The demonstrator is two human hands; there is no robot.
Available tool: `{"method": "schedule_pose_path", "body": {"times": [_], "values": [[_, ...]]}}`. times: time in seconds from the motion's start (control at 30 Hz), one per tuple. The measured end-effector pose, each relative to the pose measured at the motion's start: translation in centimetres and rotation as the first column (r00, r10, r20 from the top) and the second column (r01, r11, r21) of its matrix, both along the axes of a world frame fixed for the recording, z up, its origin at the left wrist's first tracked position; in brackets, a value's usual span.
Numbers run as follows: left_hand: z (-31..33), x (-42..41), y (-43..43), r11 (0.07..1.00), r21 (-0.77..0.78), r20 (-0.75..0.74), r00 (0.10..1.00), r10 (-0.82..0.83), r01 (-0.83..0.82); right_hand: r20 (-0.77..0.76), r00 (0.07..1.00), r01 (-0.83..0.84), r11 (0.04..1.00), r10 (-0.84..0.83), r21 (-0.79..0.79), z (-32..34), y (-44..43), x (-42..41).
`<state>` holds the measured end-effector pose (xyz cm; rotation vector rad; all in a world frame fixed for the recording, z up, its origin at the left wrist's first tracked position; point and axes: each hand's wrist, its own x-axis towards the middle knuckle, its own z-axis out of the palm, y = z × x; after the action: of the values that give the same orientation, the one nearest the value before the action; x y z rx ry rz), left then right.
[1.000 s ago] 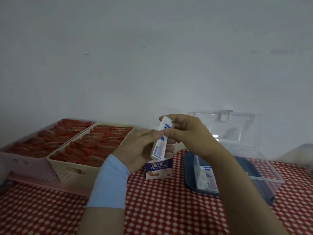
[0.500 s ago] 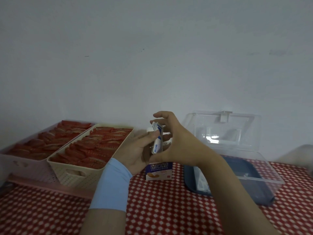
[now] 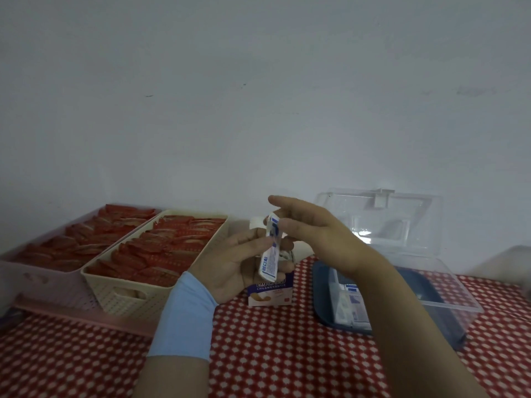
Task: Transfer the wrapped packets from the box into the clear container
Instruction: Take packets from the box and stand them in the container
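Note:
My left hand (image 3: 235, 265), with a light blue wristband, grips a small stack of white-and-blue wrapped packets (image 3: 271, 254) upright between thumb and fingers. My right hand (image 3: 313, 231) is just right of the stack, its fingers nearly straight and the fingertips at the stack's top end. Behind my hands a small purple-and-white box (image 3: 268, 293) stands on the table, its top hidden. At the right sits the clear container (image 3: 448, 285) on a dark blue base, with its clear lid (image 3: 382, 216) raised. More wrapped packets (image 3: 349, 304) lie inside at its left end.
Two baskets filled with red wrapped items stand at the left: a cream one (image 3: 120, 294) and a pink one (image 3: 37, 280). A red-and-white checked cloth (image 3: 273, 354) covers the table. A plain wall rises right behind everything.
My right hand has loosened from its grip on the packets and its fingers have straightened. The stack has turned edge-on and now sits in my left hand.

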<state>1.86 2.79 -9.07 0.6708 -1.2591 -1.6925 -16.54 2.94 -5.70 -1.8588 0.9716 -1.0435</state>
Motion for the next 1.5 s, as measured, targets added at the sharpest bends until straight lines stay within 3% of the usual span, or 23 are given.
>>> {"method": "schedule_pose_path", "body": {"times": [0.1,0.4,0.5,0.57,0.63,0.7,0.8,0.87,1.1,1.3,1.33,1.4,1.5], "values": [[-0.1,-0.1,0.1,1.000,0.002,0.020,1.000,-0.021,0.021,-0.048,0.996,0.074,0.996,-0.076,-0.043,-0.2,-0.3,-0.2],[-0.1,-0.6,0.1,0.999,0.043,0.035,0.999,-0.018,0.017,-0.075,0.997,-0.009,1.000,0.010,0.014,-0.5,-0.4,-1.0],[0.1,-1.0,0.0,0.999,0.051,0.137,0.991,0.003,-0.010,-0.091,0.995,0.048,0.998,-0.044,0.035,-0.5,-0.3,-1.2],[0.5,-1.0,-0.4,0.994,-0.072,0.360,0.927,0.104,-0.084,-0.136,0.984,0.117,0.993,-0.115,0.008,-0.5,-0.3,-1.5],[1.3,-1.3,-0.6,0.959,-0.246,0.563,0.786,0.257,-0.137,-0.181,0.959,0.213,0.976,-0.216,-0.038,-0.5,-0.3,-1.9],[1.9,-2.2,-0.4,0.924,-0.349,0.631,0.689,0.357,-0.159,-0.167,0.945,0.275,0.960,-0.280,-0.056,-0.5,0.0,-2.3],[2.2,-4.1,0.3,0.881,-0.434,0.610,0.658,0.441,-0.188,-0.045,0.939,0.340,0.940,-0.340,-0.007,-0.3,0.6,-3.2],[2.1,-5.4,0.7,0.866,-0.443,0.553,0.690,0.467,-0.231,0.018,0.930,0.365,0.926,-0.368,0.096,-0.1,1.3,-4.3],[1.6,-9.4,1.7,0.831,-0.486,0.433,0.752,0.497,-0.270,-0.004,0.965,0.251,0.923,-0.261,0.292,0.5,3.5,-8.6],[0.5,-13.4,2.2,0.848,-0.473,0.426,0.780,0.458,-0.240,-0.111,0.922,0.388,0.880,-0.372,0.274,0.5,4.4,-11.7],[0.3,-13.9,1.9,0.844,-0.493,0.471,0.751,0.463,-0.211,-0.125,0.906,0.423,0.861,-0.405,0.280,0.4,4.3,-12.2],[-0.1,-14.8,1.2,0.819,-0.569,0.624,0.611,0.488,-0.073,-0.200,0.844,0.536,0.796,-0.498,0.281,-0.2,3.4,-13.6],[-0.1,-15.6,0.9,0.801,-0.562,0.789,0.426,0.444,0.206,-0.490,0.700,0.668,0.719,-0.520,0.191,-1.3,2.2,-14.8]]}}
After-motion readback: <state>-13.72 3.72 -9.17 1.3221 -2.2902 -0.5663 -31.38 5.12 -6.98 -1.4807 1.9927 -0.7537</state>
